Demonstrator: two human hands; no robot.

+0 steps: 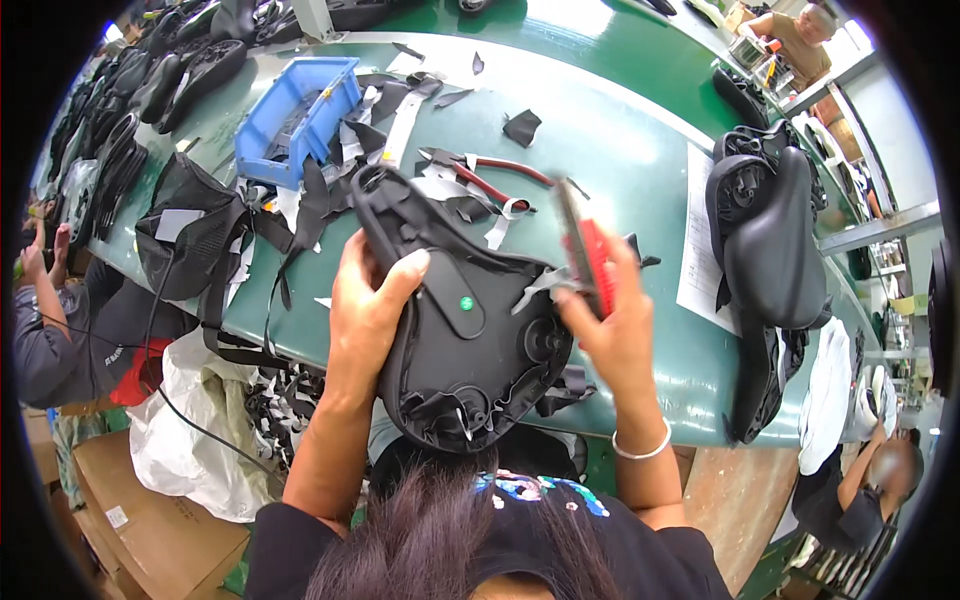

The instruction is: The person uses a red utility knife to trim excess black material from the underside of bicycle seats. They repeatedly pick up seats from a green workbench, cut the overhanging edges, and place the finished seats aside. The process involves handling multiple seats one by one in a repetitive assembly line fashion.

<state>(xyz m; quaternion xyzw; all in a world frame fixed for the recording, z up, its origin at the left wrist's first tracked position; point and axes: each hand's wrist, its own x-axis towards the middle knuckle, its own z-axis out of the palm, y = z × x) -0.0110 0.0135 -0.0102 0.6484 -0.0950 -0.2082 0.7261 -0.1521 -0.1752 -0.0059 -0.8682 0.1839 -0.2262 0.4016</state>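
A black bicycle saddle [440, 330] is held upside down in front of me, its narrow nose pointing away and to the left. Ragged cover edging runs around its rim, and a green dot marks the middle of the underside. My left hand [365, 305] grips the saddle's left side, thumb over the underside. At the right side, my right hand [618, 330] is closed around a red utility knife [597, 265], smeared by motion. A grey scrap strip [540, 288] lies between that hand and the rim. Red-handled pliers [490, 172] rest on the table beyond.
A blue bin [295, 115] stands at the far left among black and white scraps [385, 100]. Finished-looking black saddles [775, 240] are piled on the right over a paper sheet [700, 225]. A black mesh bag [190, 225] hangs at the left edge. Co-workers are at both sides.
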